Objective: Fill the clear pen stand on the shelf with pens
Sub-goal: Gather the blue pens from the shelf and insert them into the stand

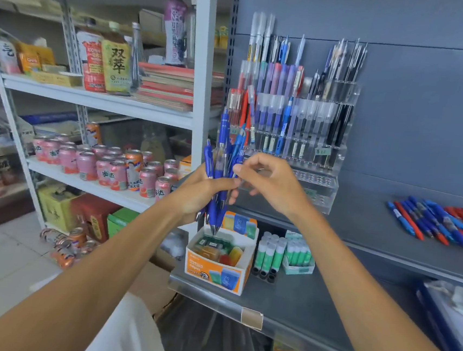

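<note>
Left grip [200,192]: curled round a bundle of pens [222,146], tips down
Right grip [269,183]: pinching one pen at the bundle's 3 o'clock edge
Stand [322,184]: on the shelf [362,216], 1 o'clock of the grips, front rows bare
Advice: draw that pen free alone, lower it tip-first into a bare slot

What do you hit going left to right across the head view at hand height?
Pink cans → left hand gripping the blue pens → right hand pinching one of them → loose red and blue pens. Clear pen stand left out: it overlaps both hands.
</note>
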`<state>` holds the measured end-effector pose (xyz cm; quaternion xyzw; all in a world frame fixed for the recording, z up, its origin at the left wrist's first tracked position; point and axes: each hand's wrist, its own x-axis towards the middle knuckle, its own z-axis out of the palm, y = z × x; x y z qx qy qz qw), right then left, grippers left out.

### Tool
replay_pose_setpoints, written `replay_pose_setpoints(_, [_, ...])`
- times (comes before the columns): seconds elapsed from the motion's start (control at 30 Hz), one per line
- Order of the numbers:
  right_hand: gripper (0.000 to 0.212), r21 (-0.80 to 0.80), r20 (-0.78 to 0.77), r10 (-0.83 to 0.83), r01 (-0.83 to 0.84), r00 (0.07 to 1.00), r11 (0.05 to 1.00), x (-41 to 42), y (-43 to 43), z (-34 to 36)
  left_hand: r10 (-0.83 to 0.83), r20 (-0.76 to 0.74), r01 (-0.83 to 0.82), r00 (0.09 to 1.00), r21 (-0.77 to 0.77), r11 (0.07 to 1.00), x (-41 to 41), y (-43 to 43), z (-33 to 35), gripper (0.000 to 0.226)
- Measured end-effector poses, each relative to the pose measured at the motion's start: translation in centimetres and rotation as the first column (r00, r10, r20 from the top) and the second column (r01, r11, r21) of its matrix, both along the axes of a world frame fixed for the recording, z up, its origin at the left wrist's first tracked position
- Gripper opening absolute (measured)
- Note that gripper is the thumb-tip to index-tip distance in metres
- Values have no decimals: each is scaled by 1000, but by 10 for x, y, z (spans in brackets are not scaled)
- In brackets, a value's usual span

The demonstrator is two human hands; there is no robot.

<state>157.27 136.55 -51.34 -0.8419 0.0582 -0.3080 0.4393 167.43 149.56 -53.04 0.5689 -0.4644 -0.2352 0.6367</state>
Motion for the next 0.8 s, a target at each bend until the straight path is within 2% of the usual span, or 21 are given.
replay_pose_setpoints(0.1, [26, -19, -43, -41, 40, 998, 999, 18, 0, -2, 12, -15, -12, 1000, -4, 1000, 10, 2, -3, 17])
replay_pose_setpoints(0.27, [24, -43, -110, -79, 75, 991, 996, 35, 5, 0, -24, -79, 22, 997, -18, 1000, 29, 4, -10, 13])
replay_pose_setpoints(0.53, [23, -2, -66, -194, 194, 979, 981, 48, 16, 1, -23, -254, -7, 967, -115, 993, 46, 8, -19, 17])
replay_pose_setpoints(0.7, [18, 83, 1, -229, 228, 973, 970, 58, 19, 10, 40, -244, -65, 969, -94, 993, 59, 15, -16, 12])
replay_pose_setpoints(0.8, [15, 94, -23, -185, 187, 982, 978, 66, 19, 14, 97, -247, -125, 964, -97, 987, 63, 10, -14, 3])
